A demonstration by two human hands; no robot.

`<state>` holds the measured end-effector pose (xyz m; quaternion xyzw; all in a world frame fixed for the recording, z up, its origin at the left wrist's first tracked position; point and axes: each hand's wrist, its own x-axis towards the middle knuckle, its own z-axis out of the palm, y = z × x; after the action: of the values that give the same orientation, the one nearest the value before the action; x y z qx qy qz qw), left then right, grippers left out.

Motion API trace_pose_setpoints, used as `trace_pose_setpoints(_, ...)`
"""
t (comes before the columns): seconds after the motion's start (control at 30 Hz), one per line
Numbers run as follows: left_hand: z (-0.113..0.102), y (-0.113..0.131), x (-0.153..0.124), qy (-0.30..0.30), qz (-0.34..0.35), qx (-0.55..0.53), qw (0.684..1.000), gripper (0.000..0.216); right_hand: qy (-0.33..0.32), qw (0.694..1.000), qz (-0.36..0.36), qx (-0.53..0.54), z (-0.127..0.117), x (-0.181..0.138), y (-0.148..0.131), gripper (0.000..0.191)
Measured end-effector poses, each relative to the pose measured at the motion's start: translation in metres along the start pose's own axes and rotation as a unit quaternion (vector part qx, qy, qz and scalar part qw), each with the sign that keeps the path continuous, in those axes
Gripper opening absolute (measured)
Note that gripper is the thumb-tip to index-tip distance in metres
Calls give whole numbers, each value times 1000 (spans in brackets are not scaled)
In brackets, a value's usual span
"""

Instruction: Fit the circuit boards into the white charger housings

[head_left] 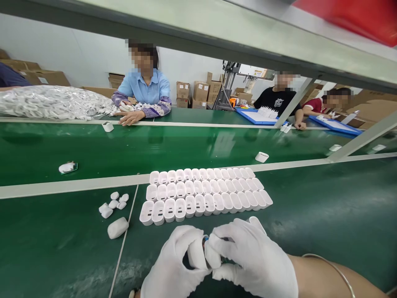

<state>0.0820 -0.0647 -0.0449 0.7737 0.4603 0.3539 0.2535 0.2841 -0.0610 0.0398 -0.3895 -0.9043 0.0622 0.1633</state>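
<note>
My left hand, in a white glove, is closed round a white plastic housing. With its gloved fingers, my right hand pinches a small rounded white part against the housing's open end. A bit of blue and dark wiring shows in the gap between the two pieces; the rest is hidden by the fingers. Just beyond my hands stand three rows of open white oval housings, with small dark slots in the bottoms of many. Another white housing lies partly behind my right hand.
Several small white pieces and a larger white lump lie at left. A green conveyor belt carries a few white parts and a circuit board piece. Co-workers sit across it. A metal shelf beam crosses overhead.
</note>
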Motion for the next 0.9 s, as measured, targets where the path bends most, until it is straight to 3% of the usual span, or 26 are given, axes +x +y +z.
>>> trace_pose_setpoints(0.17, -1, 0, 0, -2, -17, 2, 1000, 44, 23, 998, -1, -66, 8, 1, -2, 66)
trace_pose_setpoints(0.33, -2, 1, -1, -35, -54, -15, 998, 43, 35, 995, 12, -95, 18, 0, -1, 71)
trace_pose_setpoints(0.43, -1, 2, -1, -30, -55, -25, 998, 44, 23, 992, -2, -124, 20, 1, -1, 60)
trace_pose_setpoints(0.6, -3, 6, 3, -23, -45, -34, 998, 45, -59, 992, -6, -115, 6, 5, -5, 44)
trace_pose_setpoints(0.7, -6, 9, 4, -25, -42, -50, 998, 44, -71, 995, -30, -66, -5, 7, -4, 26)
trace_pose_setpoints(0.9, -12, 14, 7, -60, -43, -112, 991, 41, -121, 988, -20, 93, -23, 14, -1, 16)
